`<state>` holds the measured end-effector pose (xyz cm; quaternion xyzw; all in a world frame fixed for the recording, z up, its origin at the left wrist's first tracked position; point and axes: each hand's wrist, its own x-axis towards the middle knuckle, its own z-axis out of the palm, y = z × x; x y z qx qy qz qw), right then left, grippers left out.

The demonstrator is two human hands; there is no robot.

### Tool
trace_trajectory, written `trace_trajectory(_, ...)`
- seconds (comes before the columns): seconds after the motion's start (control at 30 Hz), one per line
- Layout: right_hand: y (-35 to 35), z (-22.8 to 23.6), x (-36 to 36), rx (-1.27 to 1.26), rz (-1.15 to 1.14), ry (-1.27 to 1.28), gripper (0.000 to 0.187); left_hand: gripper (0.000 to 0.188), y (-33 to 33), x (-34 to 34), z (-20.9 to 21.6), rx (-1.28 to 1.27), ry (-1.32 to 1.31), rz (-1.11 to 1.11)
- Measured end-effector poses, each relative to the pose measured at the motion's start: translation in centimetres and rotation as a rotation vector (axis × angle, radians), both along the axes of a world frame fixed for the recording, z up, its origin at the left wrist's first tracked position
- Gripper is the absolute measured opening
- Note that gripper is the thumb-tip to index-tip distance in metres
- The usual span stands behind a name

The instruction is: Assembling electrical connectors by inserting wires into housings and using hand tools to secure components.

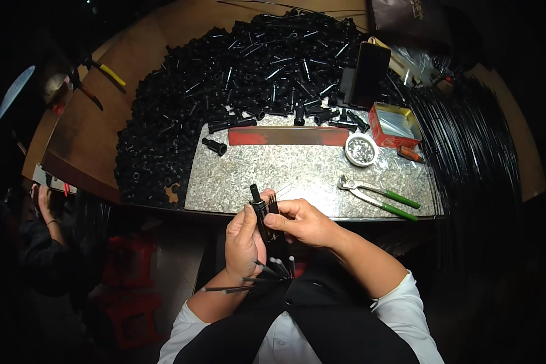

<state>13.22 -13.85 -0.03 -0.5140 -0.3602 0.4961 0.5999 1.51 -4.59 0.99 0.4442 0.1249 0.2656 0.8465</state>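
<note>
My left hand (241, 244) is closed around a black tubular fitting (258, 209), held nearly upright just off the table's front edge. My right hand (306, 223) pinches a row of thin black rods (272, 207) against the fitting's right side, thumb in front. These look like umbrella ribs; their pale-tipped ends (282, 264) fan out below, over my lap and left forearm. How the rods join the fitting is hidden by my fingers. A loose fitting of similar kind (214, 146) lies at the board's left.
Behind the speckled board (273, 170) rises a large heap of black fittings (249, 73). Green-handled pincers (379, 199), a white cup of small metal pieces (361, 150), a red tin (395, 126), a phone (370, 70) and bundled black rods (467, 139) sit rightward. Another person's hand (42, 202) shows far left.
</note>
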Motion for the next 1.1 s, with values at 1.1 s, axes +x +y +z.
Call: trace_trajectory(1.1,-0.1,8.3,15.1,-0.427,-0.414,-1.633,0.010,0.042,2.4,0.6,-0.7,-0.219,-0.110,-0.314)
